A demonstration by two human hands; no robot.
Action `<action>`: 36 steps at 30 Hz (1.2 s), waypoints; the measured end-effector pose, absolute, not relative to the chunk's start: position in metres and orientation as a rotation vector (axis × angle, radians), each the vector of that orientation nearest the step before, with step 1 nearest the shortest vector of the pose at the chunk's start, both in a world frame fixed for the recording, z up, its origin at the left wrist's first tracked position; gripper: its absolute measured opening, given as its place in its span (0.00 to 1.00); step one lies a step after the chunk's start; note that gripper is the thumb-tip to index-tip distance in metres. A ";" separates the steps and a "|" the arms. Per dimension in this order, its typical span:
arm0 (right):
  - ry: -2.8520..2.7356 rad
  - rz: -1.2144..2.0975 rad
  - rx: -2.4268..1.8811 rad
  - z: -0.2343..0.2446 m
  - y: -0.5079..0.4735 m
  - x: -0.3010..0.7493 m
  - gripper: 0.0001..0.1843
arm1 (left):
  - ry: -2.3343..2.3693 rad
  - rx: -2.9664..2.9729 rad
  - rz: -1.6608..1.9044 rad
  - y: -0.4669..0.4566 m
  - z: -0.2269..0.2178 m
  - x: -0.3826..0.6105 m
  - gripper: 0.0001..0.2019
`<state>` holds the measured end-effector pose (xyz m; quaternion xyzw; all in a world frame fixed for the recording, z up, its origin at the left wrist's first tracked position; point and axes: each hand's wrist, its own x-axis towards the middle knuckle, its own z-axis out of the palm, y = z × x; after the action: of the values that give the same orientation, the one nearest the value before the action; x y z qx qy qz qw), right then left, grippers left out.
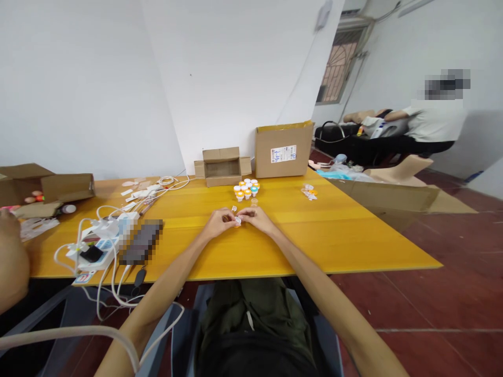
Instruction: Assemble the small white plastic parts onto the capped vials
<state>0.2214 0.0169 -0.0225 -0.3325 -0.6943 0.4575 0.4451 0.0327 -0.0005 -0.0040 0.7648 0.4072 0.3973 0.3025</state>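
Near the middle of the table, my left hand (220,222) and my right hand (256,218) meet with their fingertips closed around a small white and orange piece (238,222). It is too small to tell its exact kind. Just beyond my fingers lies a small white part (234,208) with dark marks. A clear round piece (254,201) rests beyond my right hand. Farther back stands a cluster of small white-topped containers (247,187) with orange, yellow and teal parts.
An open carton (223,170) and a taller cardboard box (283,152) stand by the wall. Loose small parts (309,192) lie to the right. At left are a power strip (113,238), cables, a phone (142,242) and another person's arm (11,262). Another person (436,120) sits far right.
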 end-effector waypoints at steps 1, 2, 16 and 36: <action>-1.720 1.137 -0.824 -0.022 0.017 0.222 0.08 | 1.077 2.024 1.056 0.000 -0.004 0.033 0.11; -1.720 1.143 -0.824 -0.023 0.017 0.222 0.08 | 1.076 2.021 1.058 0.000 -0.004 0.033 0.11; -1.754 1.379 -0.730 -0.027 0.018 0.226 0.18 | 1.114 2.053 1.013 0.001 -0.001 0.032 0.16; -1.863 1.156 -0.855 -0.027 0.014 0.213 0.20 | 1.135 2.110 0.976 0.003 0.002 0.030 0.22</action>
<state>0.2130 0.0139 -0.0269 -0.3354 -0.7310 0.4535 0.3841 0.0303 0.0028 0.0017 0.7845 0.4219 0.3629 0.2737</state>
